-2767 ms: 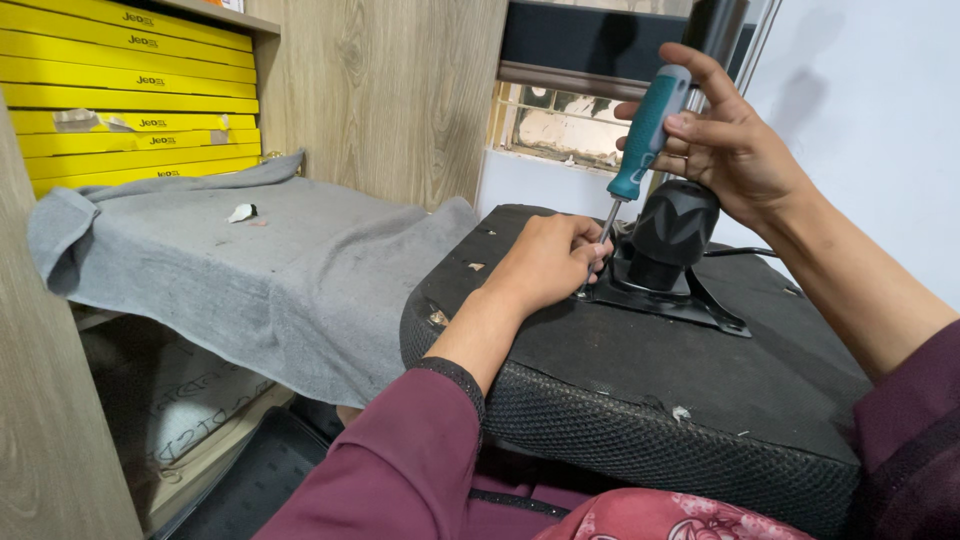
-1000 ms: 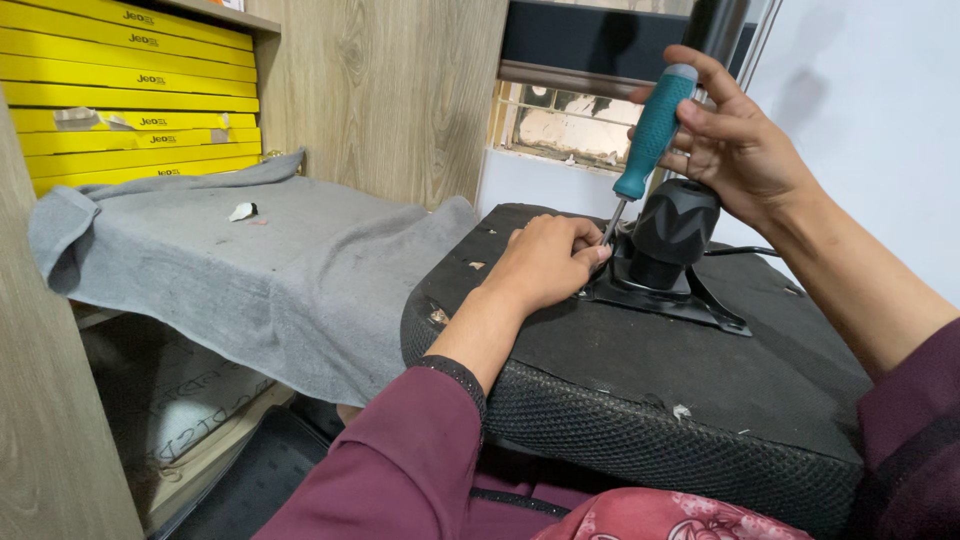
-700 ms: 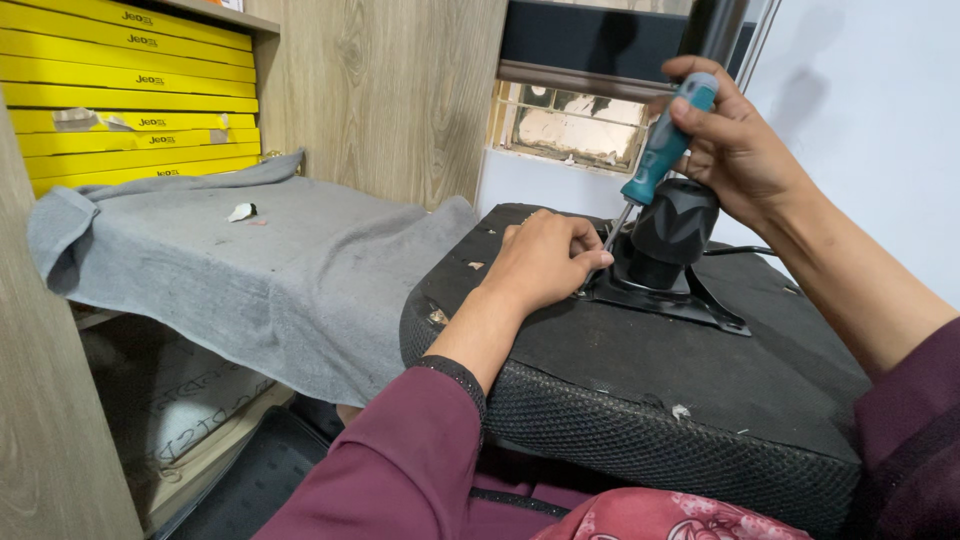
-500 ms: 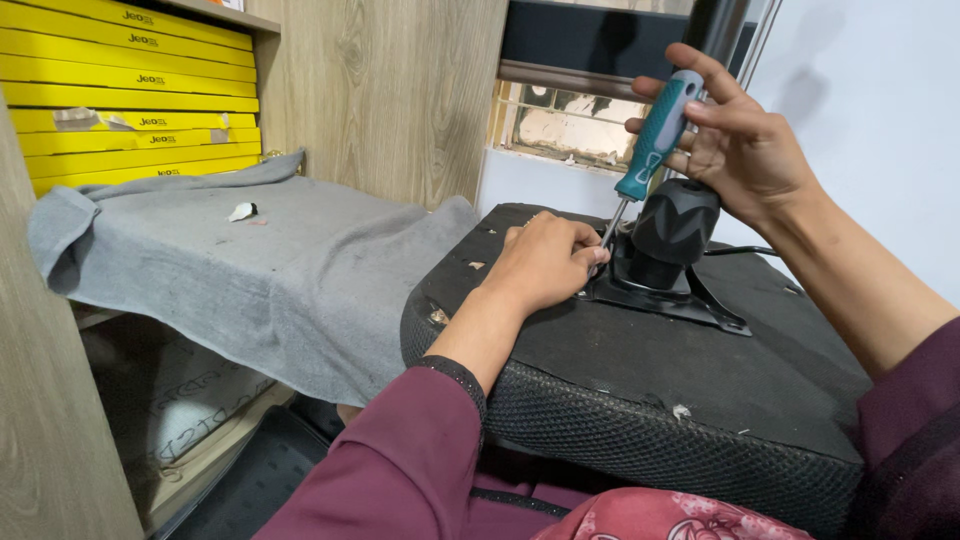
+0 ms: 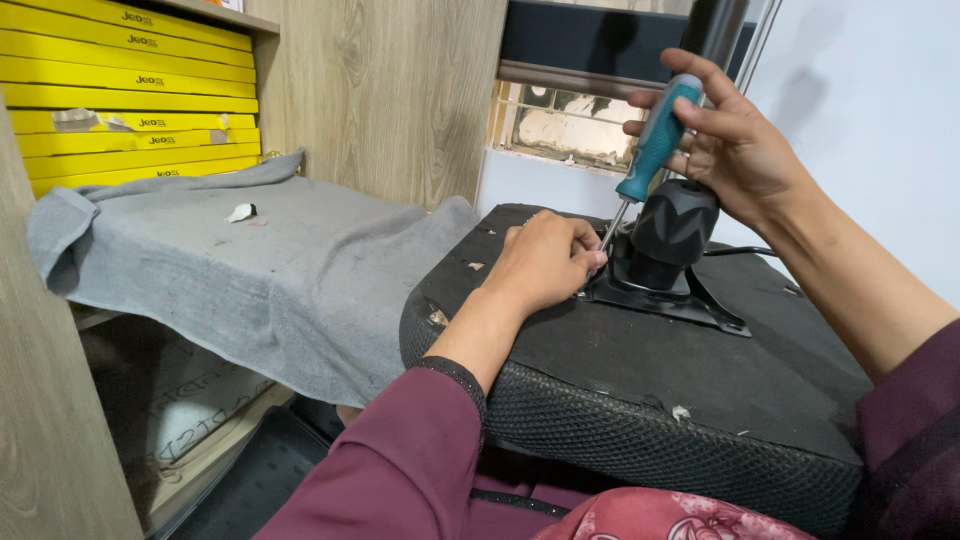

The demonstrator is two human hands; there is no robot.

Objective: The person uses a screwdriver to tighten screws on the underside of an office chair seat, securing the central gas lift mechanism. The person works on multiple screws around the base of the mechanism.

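Right hand: your right hand (image 5: 735, 150) is raised above the seat, fingers (image 5: 700, 120) wrapped round the teal handle of the screwdriver (image 5: 652, 145), thumb side towards you.
Screwdriver: it tilts, handle up and to the right, thin metal shaft running down and left to the edge of the black metal plate (image 5: 665, 295), where its tip meets your other hand (the tip itself is hidden behind the knuckles).
Left hand: your left hand (image 5: 545, 260) rests on the upturned chair seat (image 5: 650, 390), fingers curled together and pinched at the screwdriver's tip; what they pinch, if anything, cannot be told.
Seat: the black seat lies underside up in front of you, with a mesh-covered rim towards you and a few small tears and pale specks on the fabric.
Mount: a black ribbed cylinder (image 5: 668, 230) stands upright on the metal plate, just right of the shaft and directly below your right hand.
Left side: a grey cloth (image 5: 240, 270) is draped over a shelf, its edge touching the seat; a small white scrap (image 5: 240, 212) lies on it.
Behind: flat yellow boxes (image 5: 120, 100) are stacked beside a wood-grain panel (image 5: 390, 90).
Sleeves: both of your arms wear maroon sleeves (image 5: 400, 470).
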